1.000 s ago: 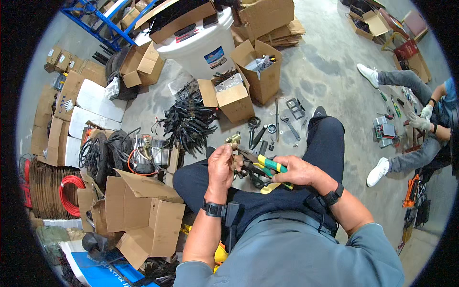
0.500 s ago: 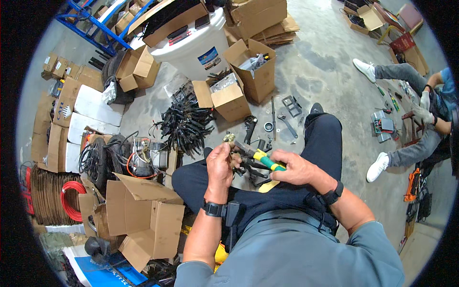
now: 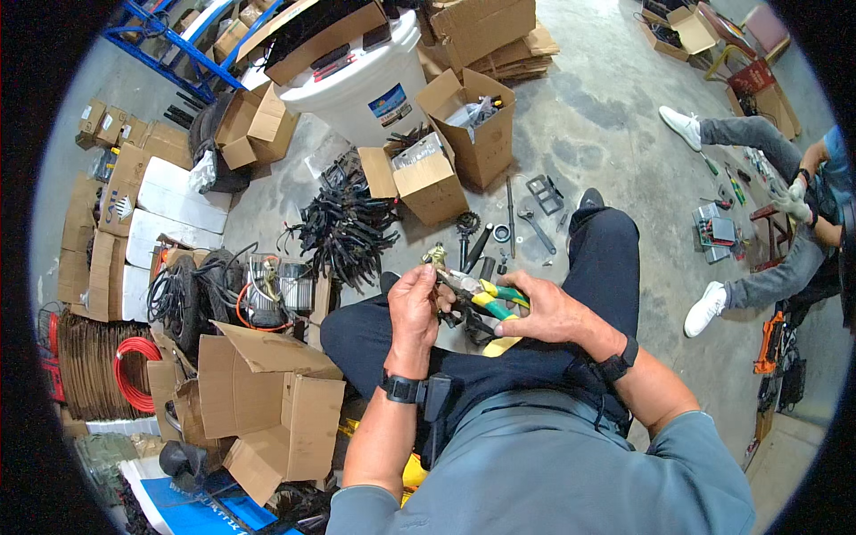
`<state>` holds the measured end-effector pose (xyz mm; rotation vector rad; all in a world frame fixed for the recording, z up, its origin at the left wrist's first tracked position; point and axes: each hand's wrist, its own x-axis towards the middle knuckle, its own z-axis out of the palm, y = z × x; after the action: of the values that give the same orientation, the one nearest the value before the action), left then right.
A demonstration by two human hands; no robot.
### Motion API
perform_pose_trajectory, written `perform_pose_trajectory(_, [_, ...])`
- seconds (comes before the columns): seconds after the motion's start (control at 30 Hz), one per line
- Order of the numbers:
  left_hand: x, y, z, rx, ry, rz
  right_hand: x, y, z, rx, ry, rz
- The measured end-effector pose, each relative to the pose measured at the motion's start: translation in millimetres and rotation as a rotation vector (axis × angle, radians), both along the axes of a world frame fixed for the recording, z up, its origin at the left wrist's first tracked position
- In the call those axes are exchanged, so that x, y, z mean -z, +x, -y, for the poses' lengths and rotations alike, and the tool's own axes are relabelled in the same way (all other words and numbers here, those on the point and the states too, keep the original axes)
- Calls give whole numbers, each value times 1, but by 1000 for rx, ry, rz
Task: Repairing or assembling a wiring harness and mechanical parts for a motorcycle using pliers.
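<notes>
A small brass-coloured fitting (image 3: pixel 436 256) is pinched in the clenched left hand (image 3: pixel 415 308), held above the lap. Pliers (image 3: pixel 481 294) (green and yellow grips, dark metal jaws) are gripped in the right hand (image 3: pixel 548 312), jaws set against the fitting. Loose tools (image 3: pixel 522 218) are scattered on the concrete floor (image 3: pixel 606 134) just beyond.

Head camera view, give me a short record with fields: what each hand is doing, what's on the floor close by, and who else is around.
left hand: grips a small brass-coloured part
right hand: holds pliers with green and yellow handles, nose toward the part
floor ahead: pile of black cables, wrench, open cardboard boxes
behind boxes: large white bucket
nearby: another person seated at right
</notes>
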<state>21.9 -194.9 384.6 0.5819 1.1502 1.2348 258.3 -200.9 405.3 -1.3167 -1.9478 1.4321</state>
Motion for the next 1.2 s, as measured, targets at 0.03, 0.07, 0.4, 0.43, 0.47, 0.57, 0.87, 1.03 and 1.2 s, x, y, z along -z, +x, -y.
perform_pose_trajectory(0.03, [2, -1, 1, -1, 21, -5, -1, -1, 1, 1, -1, 0])
perform_pose_trajectory(0.07, [4, -1, 2, -1, 42, -10, -2, -2, 1, -21, -43, 33])
perform_pose_trajectory(0.4, [0, -1, 1, -29, 81, -19, 22, 5, -7, -46, -586, -503])
perform_pose_trajectory(0.43, [-2, 0, 1, -18, 85, -21, 23, 6, -8, -48, -584, -503])
perform_pose_trajectory(0.47, [-5, 0, 1, -7, 90, -22, 25, 7, -10, -48, -648, -498])
perform_pose_trajectory(0.57, [-8, 0, 0, 47, 115, -66, 27, 4, -10, -71, -720, -482])
perform_pose_trajectory(0.87, [-25, 4, 0, 89, 135, -54, 30, 0, -5, -175, -768, -458])
perform_pose_trajectory(1.03, [-28, 2, -1, 72, 120, -40, 20, 0, -3, -100, -629, -465])
perform_pose_trajectory(1.2, [-28, 3, 3, 117, 134, -92, -3, 3, -14, 11, -564, -645])
